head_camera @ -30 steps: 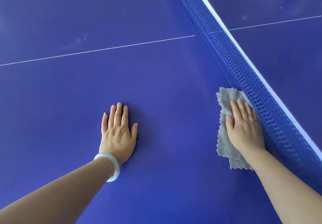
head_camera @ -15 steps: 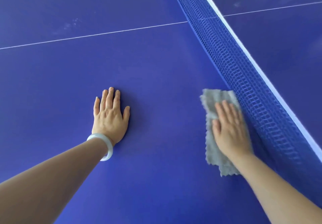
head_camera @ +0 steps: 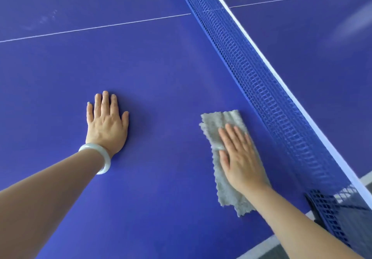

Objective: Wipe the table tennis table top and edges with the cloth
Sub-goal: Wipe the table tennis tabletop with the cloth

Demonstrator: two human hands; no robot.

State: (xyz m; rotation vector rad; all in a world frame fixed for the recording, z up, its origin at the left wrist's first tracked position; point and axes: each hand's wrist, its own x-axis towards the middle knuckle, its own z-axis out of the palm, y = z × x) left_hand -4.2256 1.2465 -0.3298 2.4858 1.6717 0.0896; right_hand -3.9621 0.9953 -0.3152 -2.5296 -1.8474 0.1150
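Blue table top (head_camera: 161,67) fills almost all the view, w/ the net (head_camera: 251,67) crossing from far centre to near right. My right hand (head_camera: 241,158) lies flat on the grey cloth (head_camera: 213,130), fingers straight and close together, pressing it on the surface, not gripping it. The cloth is a long folded strip, approx. parallel to the net.

What changed: one sec ago its right side was touching the foot of the net. Now a strip of bare blue shows between them, so cloth and hand have slid left and towards me. Also the net clamp (head_camera: 318,204) and the side edge (head_camera: 259,246) of the table have come into view at near right, so I think the stroke along the net is nearly at its end.

My left hand (head_camera: 106,126), w/ a pale bracelet (head_camera: 104,156) at the wrist, is flat on the bare top, fingers straight and together, holding nothing. It has kept this pose, I judge as support while I lean.

For the task: the band beside the net on this half looks done, imo. But pale smudges (head_camera: 46,17) remain at far left beyond the white line (head_camera: 100,27), and the edge is not yet wiped. Next stroke should prob. go one lane further left, or over the edge.
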